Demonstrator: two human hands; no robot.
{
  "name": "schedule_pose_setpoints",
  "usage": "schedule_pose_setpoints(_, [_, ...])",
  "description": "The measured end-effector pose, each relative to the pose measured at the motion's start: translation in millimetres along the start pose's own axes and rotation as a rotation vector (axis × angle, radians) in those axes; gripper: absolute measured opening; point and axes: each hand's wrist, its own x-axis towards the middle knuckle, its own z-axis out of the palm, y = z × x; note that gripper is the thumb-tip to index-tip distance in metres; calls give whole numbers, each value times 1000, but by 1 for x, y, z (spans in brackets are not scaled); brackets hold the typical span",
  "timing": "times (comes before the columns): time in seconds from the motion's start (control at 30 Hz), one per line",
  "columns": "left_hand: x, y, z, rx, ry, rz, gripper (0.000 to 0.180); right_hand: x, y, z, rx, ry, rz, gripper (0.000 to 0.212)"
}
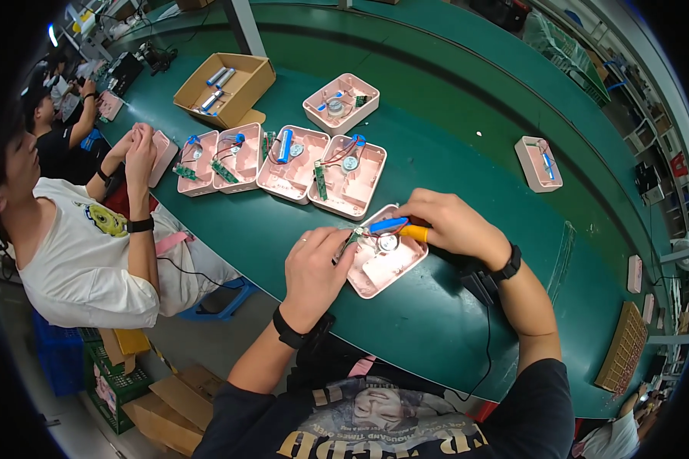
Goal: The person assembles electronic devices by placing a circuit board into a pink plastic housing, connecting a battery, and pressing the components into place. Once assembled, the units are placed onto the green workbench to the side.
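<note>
A pink plastic housing (383, 275) lies on the table in front of me, with a round silver speaker (388, 242) and red and black wires inside. My left hand (314, 268) is closed at its left edge, fingers pinching a small green circuit board (351, 242). At the upper right edge, my right hand (455, 223) is closed around a yellow cylinder-like handle (414, 232); its working end cannot be made out. Right beside those fingers, a blue cylindrical battery (388, 225) lies across the far part of the housing.
Several pink housings (350, 183) with boards, batteries and wires stand beyond my hands. A cardboard box (241, 88) of blue batteries sits farther back. A black adapter (478, 284) with a cable lies near my right forearm. A co-worker (92, 245) sits at left.
</note>
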Motion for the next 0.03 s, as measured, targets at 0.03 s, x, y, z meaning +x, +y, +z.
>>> schedule_pose_setpoints(0.03, [0,-7,-1,-12,-58,-5,46,-5,-1,-4,-57,-33,9,42])
